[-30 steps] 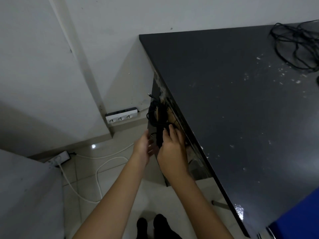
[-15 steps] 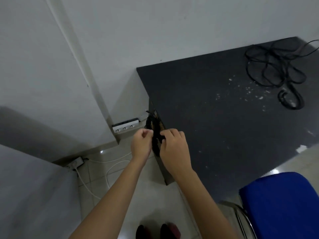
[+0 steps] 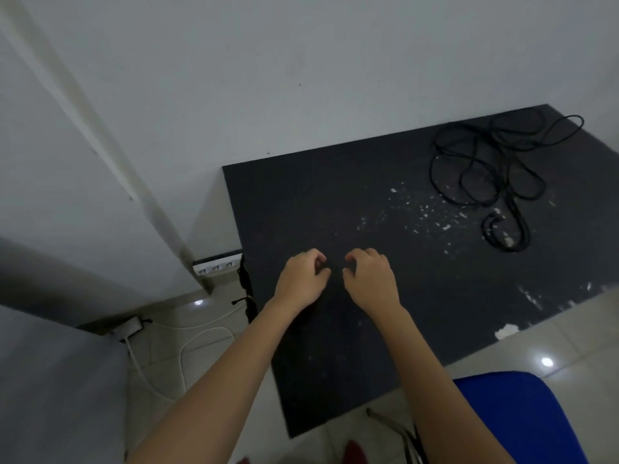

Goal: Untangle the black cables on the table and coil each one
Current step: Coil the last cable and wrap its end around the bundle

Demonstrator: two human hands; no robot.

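**A:** Head cam: where's the cable mess sitting?

**B:** The tangled black cables (image 3: pixel 492 162) are in the upper right of the frame, on the dark surface (image 3: pixel 385 313), with a small coiled bit (image 3: pixel 505 232) just below them. More black cable (image 3: pixel 246 289) hangs off the surface's left edge.

**A:** And the hands?

**B:** Centre frame, side by side. Left hand (image 3: pixel 303 279) and right hand (image 3: pixel 370 279) both have fingers curled in; can't tell if they're pinching anything, dark on dark. Blue chair (image 3: pixel 522 420) lower right.
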